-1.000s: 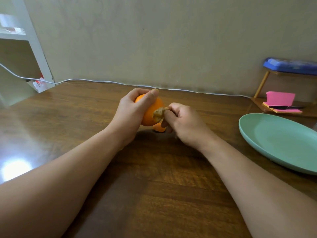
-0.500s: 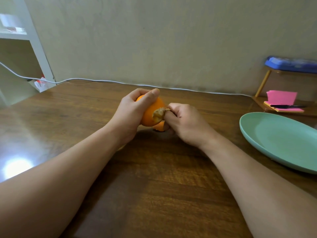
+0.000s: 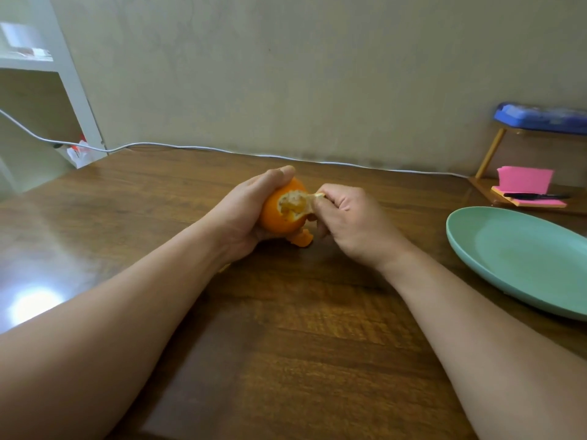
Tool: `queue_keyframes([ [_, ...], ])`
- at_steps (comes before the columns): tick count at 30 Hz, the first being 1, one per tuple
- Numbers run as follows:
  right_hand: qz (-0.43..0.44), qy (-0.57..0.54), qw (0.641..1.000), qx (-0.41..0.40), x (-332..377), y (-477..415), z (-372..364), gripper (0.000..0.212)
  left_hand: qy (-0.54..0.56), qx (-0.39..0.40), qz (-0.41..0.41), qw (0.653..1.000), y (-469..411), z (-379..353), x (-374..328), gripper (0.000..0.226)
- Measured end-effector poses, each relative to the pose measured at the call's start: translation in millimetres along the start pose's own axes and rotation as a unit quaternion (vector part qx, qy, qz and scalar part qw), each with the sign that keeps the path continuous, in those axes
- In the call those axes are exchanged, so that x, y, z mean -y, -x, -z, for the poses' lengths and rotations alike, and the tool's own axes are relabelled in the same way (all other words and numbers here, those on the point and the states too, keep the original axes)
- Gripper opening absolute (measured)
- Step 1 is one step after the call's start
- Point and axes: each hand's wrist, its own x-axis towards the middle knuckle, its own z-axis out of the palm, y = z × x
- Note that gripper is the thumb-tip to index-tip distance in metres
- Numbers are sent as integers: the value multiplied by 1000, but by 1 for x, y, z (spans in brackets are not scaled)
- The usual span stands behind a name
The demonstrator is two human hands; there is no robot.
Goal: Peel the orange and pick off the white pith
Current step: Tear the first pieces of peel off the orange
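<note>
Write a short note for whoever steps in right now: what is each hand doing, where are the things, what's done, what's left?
Left hand: grip wrapped round the orange, held just over the table.
Right hand: pinches a strip of peel at the edge of the opening.
Done: a small patch is open, with flesh and pith showing. A curl of peel sits below the orange.
Left: most of the skin, then the pith. The green plate waits on the right.
</note>
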Motion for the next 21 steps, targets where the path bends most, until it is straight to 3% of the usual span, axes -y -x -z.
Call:
queue_keyframes([
  [2, -49, -129, 990, 2, 0, -2, -3, 33, 46, 6, 12, 999, 1, 0, -1, 43],
  [4, -107, -284, 953, 16, 2, -1, -6, 32, 96, 14, 19, 995, 2, 1, -2, 48],
  [7, -137, -381, 914, 32, 4, 2, -7, 32, 151, 21, 22, 988, 1, 3, -3, 57],
  [11, -121, -312, 942, 34, 4, 1, -6, 33, 99, 13, 12, 995, -4, 7, -1, 56],
  [14, -95, -165, 981, 38, 6, 3, 0, 35, 27, 4, -4, 1000, -6, 7, 2, 53],
  [17, -86, -67, 991, 75, 7, 3, 4, 31, -17, 23, -21, 999, -8, 6, 3, 72],
  [18, -87, -67, 991, 81, 7, 3, 4, 31, -23, 29, -26, 999, -8, 7, 3, 73],
  [21, -80, -137, 986, 50, 5, 3, 0, 32, -7, 71, -17, 997, -8, 7, 4, 47],
])
